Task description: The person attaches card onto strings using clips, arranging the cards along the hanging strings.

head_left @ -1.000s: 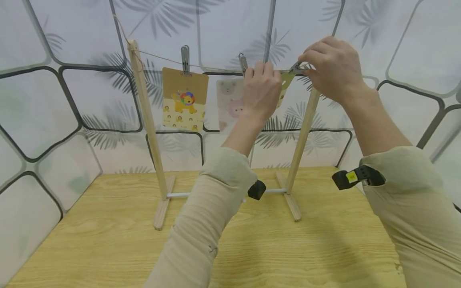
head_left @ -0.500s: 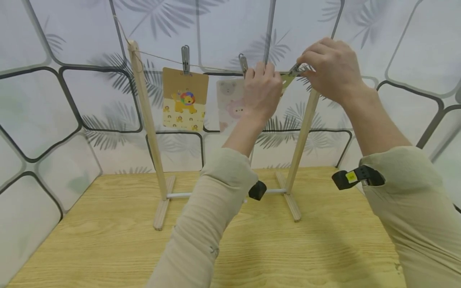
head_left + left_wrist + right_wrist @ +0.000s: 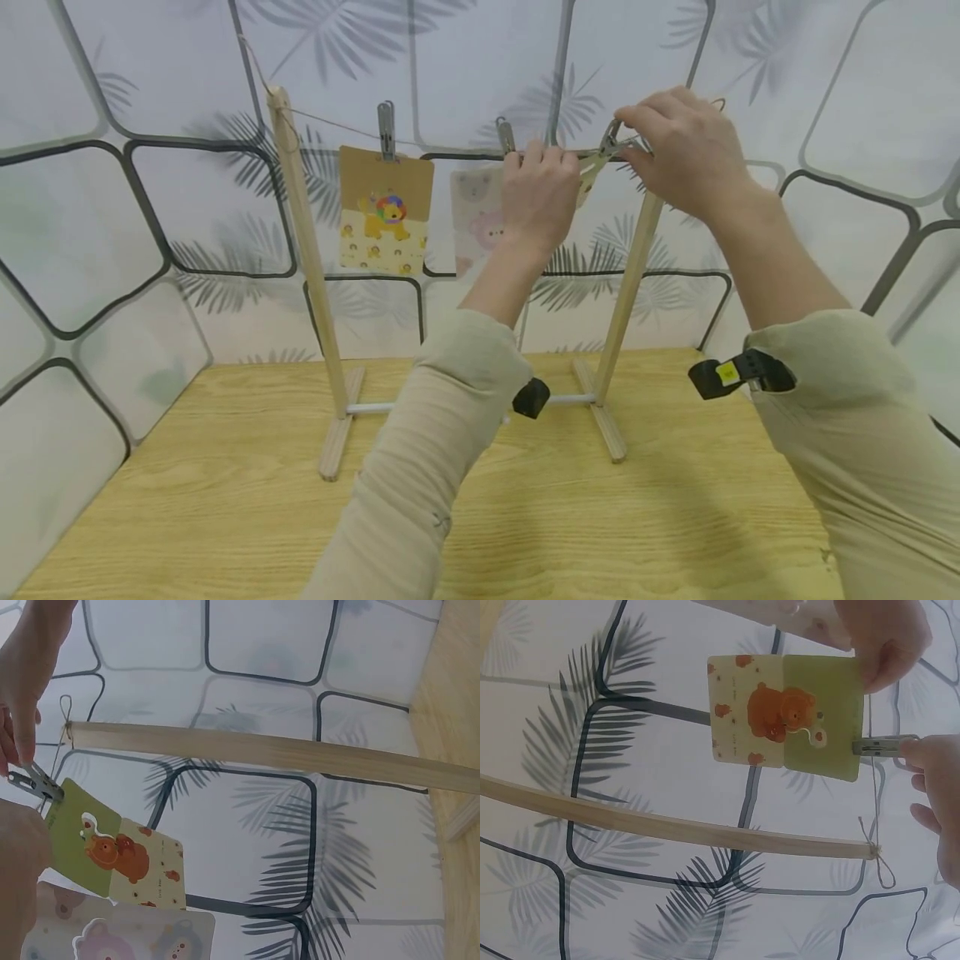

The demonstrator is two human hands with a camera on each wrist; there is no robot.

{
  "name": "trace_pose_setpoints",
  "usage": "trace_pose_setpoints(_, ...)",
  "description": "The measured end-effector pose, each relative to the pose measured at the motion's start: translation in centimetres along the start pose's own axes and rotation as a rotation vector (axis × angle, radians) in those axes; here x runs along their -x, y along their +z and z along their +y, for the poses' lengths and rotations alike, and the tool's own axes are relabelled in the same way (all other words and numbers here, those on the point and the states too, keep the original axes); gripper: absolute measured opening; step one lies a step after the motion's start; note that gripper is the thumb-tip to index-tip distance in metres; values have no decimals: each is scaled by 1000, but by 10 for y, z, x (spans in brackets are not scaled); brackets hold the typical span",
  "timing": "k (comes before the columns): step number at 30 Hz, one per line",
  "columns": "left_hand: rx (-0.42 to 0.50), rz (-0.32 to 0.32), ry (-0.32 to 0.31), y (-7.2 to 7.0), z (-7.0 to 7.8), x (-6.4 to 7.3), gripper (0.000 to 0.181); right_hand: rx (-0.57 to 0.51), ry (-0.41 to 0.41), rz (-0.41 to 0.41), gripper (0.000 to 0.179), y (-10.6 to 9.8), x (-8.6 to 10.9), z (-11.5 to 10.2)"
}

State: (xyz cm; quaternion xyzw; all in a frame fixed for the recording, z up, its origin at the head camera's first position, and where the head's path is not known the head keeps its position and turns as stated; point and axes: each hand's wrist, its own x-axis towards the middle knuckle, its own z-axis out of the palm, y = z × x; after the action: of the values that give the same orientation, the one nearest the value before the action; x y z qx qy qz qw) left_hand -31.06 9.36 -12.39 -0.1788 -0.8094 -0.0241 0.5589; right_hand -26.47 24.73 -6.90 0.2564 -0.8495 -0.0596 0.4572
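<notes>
My left hand [image 3: 542, 196] pinches the top corner of a green and cream bear card [image 3: 787, 716] by the string [image 3: 871, 799]. At the same top edge, my right hand [image 3: 686, 154] holds a metal clip [image 3: 877, 746] between thumb and fingers. The clip's tip overlaps the card's edge beside the string; whether it bites both cannot be told. In the head view my left hand hides most of this card. A pale card with pink and grey animals [image 3: 477, 218] hangs just left of that hand, under another metal clip [image 3: 506, 135].
A brown and cream lion card [image 3: 386, 212] hangs farther left from a metal clip [image 3: 386, 129]. The string runs between two wooden posts [image 3: 307, 250], joined low down by a white rod [image 3: 371, 407]. The stand is on a wood-grain table [image 3: 225, 500] before a patterned curtain [image 3: 480, 67].
The clip in my right hand has tilted more upright, and its handles show more clearly. My left hand has shifted slightly left, still at the card. The hanging cards keep their places.
</notes>
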Motion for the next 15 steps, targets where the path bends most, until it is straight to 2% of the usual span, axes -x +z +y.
trace_pose_setpoints(5, 2, -63, -3, 0, -3, 1, 21, 1, -8, 44, 29, 5, 4, 1)
trace_pose_setpoints(9, 13, -102, -16, 0, -8, 1, 27, 14, -20, 93, 24, 11, 9, 3)
trace_pose_setpoints(15, 37, -75, -7, 1, -11, 4, 28, 46, -22, 127, 21, 20, 16, 8)
